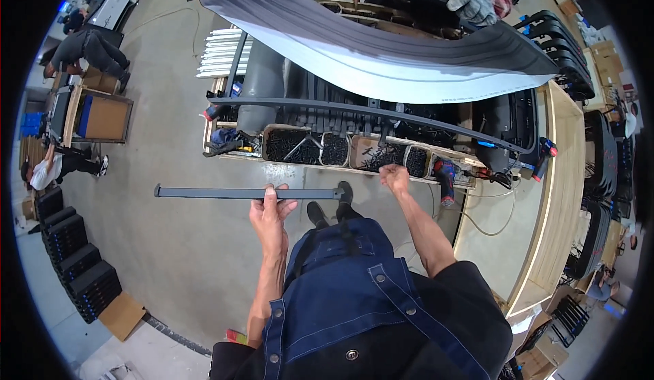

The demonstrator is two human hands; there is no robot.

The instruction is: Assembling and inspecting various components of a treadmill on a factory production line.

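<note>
Your left hand [270, 220] clamped its fingers on the long, flat, dark-grey bar [211, 193] right of its middle, above the grey floor [184, 264], where a loosened pinch could have dipped its longer end, while your right hand's [396, 179] bunched fingers hid any contents.

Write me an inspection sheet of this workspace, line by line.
Surface: wooden-framed bench, crowded.
Job's things: dark bar held clear of the bench; tan bin of small dark parts at the bench's near edge.
Clutter: power driver right of the bins.
Hands: left hand grips the bar; right hand is by the tan bin, contents unclear.
Cables: pale hose curving at right.
Surroundings: another person's gloved hand at a curved panel; black stacks at left.
</note>
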